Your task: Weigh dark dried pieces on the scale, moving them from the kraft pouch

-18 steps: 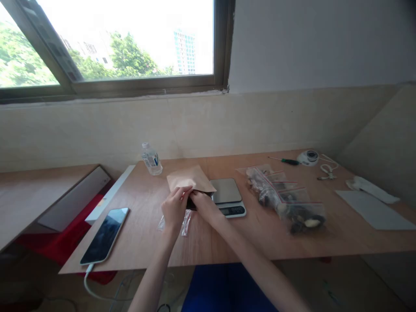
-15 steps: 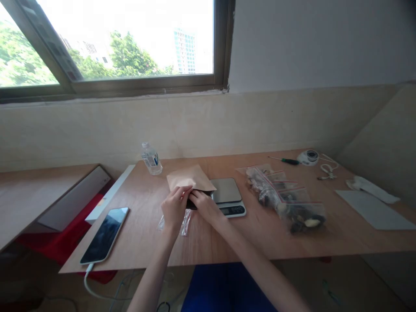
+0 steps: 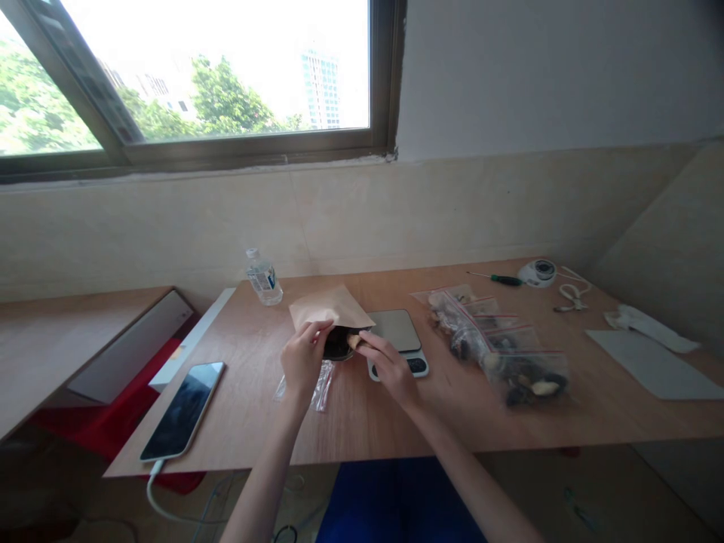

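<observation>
My left hand pinches the near edge of a brown paper pouch and lifts it off the wooden table. Dark contents show in the pouch's open mouth. Just outside that mouth, my right hand holds a small pale piece between its fingertips. Under my left hand lies an empty clear plastic bag. A small digital kitchen scale sits right behind my right hand.
A row of clear zip bags with dark contents lies to the right. A phone on a cable lies at the left, a water bottle behind. A screwdriver, tape roll and white sheet are far right.
My right hand has come out of the pouch's mouth, towards me and to the right, with a small pale piece in its fingers. The left hand keeps hold of the pouch.
</observation>
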### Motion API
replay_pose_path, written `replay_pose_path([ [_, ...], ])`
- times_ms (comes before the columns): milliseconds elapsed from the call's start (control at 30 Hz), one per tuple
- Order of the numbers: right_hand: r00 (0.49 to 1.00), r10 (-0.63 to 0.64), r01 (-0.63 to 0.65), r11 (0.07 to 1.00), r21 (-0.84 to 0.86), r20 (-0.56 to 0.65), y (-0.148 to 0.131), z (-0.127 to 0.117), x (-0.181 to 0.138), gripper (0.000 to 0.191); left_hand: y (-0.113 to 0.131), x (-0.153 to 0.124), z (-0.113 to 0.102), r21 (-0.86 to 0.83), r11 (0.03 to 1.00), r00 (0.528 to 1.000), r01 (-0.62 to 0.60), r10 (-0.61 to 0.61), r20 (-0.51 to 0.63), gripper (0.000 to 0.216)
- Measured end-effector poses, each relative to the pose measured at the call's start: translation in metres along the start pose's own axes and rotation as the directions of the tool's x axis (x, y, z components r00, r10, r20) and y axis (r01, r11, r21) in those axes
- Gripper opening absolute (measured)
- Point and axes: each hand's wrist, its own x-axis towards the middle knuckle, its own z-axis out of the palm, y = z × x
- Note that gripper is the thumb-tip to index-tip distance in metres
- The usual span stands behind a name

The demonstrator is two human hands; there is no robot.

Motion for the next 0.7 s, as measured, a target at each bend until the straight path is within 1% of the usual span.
replay_pose_path([
  [33, 0.996, 0.048, -0.048, 0.999, 0.01, -0.076, 0.002, -0.003, -0.004, 0.034, 0.0, 0.001, 0.0, 0.0, 1.0, 1.0, 0.006, -0.006, -0.005, 0.019],
  [100, 0.966, 0.149, -0.145, 0.989, 0.035, -0.21, 0.01, -0.009, -0.008, 0.03, -0.002, 0.001, 0.0, -0.001, 1.0, 1.0, 0.023, -0.023, -0.014, 0.019],
  [133, 0.949, 0.193, -0.188, 0.981, 0.046, -0.248, 0.016, -0.012, -0.007, 0.028, -0.003, 0.001, 0.0, -0.002, 1.0, 0.999, 0.031, -0.031, -0.017, 0.018],
  [200, 0.93, 0.258, -0.255, 0.966, 0.047, -0.261, 0.031, -0.018, -0.003, 0.026, -0.004, 0.001, 0.0, -0.011, 0.999, 0.999, 0.039, -0.04, -0.024, 0.018],
  [233, 0.93, 0.275, -0.275, 0.961, 0.034, -0.242, 0.039, -0.019, -0.001, 0.025, -0.005, 0.001, 0.001, -0.015, 0.999, 0.999, 0.04, -0.04, -0.026, 0.018],
  [300, 0.945, 0.285, -0.29, 0.957, -0.009, -0.161, 0.058, -0.02, 0.005, 0.027, -0.006, 0.001, 0.001, -0.021, 0.999, 0.999, 0.037, -0.038, -0.032, 0.018],
  [400, 0.964, 0.266, -0.265, 0.963, -0.043, 0.017, 0.083, -0.015, 0.007, 0.036, -0.006, 0.0, 0.0, -0.014, 0.999, 0.999, 0.034, -0.034, -0.03, 0.018],
  [467, 0.963, 0.25, -0.248, 0.968, -0.033, 0.097, 0.092, -0.012, 0.005, 0.044, -0.006, 0.0, -0.001, -0.01, 0.999, 0.999, 0.035, -0.035, -0.029, 0.018],
  [533, 0.959, 0.248, -0.247, 0.969, -0.019, 0.135, 0.093, -0.013, 0.002, 0.05, -0.007, -0.001, -0.003, -0.014, 0.999, 0.999, 0.037, -0.037, -0.037, 0.017],
  [600, 0.952, 0.268, -0.268, 0.963, -0.022, 0.149, 0.087, -0.019, 0.0, 0.054, -0.009, -0.001, -0.004, -0.025, 0.999, 0.998, 0.038, -0.04, -0.048, 0.016],
  [700, 0.929, 0.348, -0.338, 0.936, -0.096, 0.128, 0.074, -0.032, 0.002, 0.054, -0.01, 0.0, -0.004, -0.03, 0.999, 0.998, 0.037, -0.039, -0.052, 0.016],
])
